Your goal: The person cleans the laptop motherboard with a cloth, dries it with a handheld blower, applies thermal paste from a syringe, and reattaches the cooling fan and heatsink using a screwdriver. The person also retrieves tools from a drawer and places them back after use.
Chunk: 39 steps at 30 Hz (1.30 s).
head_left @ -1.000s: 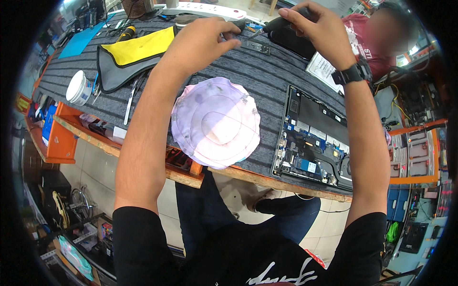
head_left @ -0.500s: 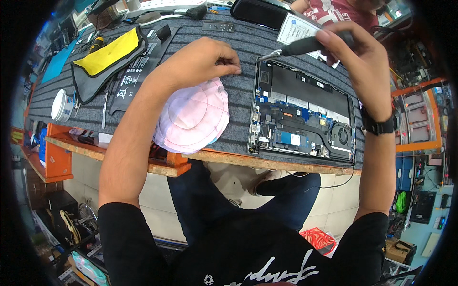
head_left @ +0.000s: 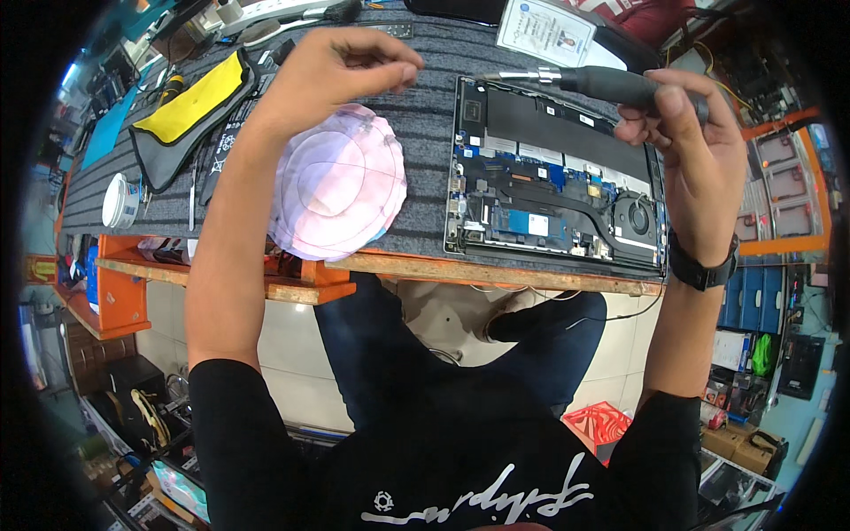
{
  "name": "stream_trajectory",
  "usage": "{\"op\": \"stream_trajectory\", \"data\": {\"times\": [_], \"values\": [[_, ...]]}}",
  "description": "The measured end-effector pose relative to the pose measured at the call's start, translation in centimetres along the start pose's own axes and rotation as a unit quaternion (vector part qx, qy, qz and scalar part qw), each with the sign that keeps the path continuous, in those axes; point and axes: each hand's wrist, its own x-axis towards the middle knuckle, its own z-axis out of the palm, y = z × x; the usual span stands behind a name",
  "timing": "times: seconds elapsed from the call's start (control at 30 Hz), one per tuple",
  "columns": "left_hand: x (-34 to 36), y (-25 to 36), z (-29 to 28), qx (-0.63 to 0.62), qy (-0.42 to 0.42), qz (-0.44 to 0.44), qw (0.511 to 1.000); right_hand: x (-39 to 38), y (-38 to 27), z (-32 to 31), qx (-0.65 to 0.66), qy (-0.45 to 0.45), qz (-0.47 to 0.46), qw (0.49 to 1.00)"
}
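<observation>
My right hand (head_left: 695, 150) is closed round the dark handle of a screwdriver (head_left: 611, 86). Its metal shaft points left, with the tip over the far left corner of an opened laptop base (head_left: 540, 190); whether they touch I cannot tell. The laptop's blue circuit board, black fan and dark inner panel are exposed. To the left, my left hand (head_left: 354, 66) hovers above the table, thumb and fingertips drawn together; anything between them is too small to make out. Below that hand lies a round pink and lavender cloth pad (head_left: 341, 186) marked with circles.
A yellow and grey cloth (head_left: 199, 106) covers part of a black laptop battery (head_left: 232, 142) at left. Nearby are a white tub (head_left: 121, 202) and tweezers (head_left: 192, 202). An ID card (head_left: 544, 34) lies behind the laptop; an open orange drawer (head_left: 124, 283) juts from the table edge.
The screwdriver has tilted to lie flatter, and my right hand has shifted slightly right and down. My left hand has moved up and left, away from the laptop. The whole view has shifted slightly.
</observation>
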Motion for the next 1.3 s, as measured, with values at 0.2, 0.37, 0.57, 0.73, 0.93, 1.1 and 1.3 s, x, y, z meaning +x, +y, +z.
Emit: {"op": "stream_trajectory", "data": {"times": [0.2,0.37,0.57,0.73,0.93,1.1,1.3], "values": [[-3.3,5.1,3.9,-0.167,0.051,0.102,0.979,-4.9,-1.4,-0.4,-0.065,0.019,-0.01,0.998],[-5.4,7.2,8.9,-0.332,0.07,0.073,0.938,-8.8,-1.4,-2.9,-0.029,0.034,-0.073,0.996],[-5.6,9.8,13.7,-0.328,0.095,0.073,0.937,-11.3,-1.7,-5.2,-0.024,0.097,-0.089,0.991],[-4.5,11.8,16.6,-0.329,0.078,0.027,0.941,-13.2,-2.0,-7.9,-0.011,0.113,-0.078,0.99],[-3.3,12.9,19.9,-0.336,0.046,-0.025,0.94,-13.8,-0.5,-10.9,0.012,0.072,-0.153,0.985],[-3.0,13.4,22.7,-0.29,0.097,0.066,0.95,-14.2,0.4,-10.2,0.075,0.223,-0.102,0.967],[-2.3,14.0,25.1,-0.303,0.112,0.043,0.945,-13.1,1.3,-8.7,0.131,0.241,-0.13,0.953]]}}
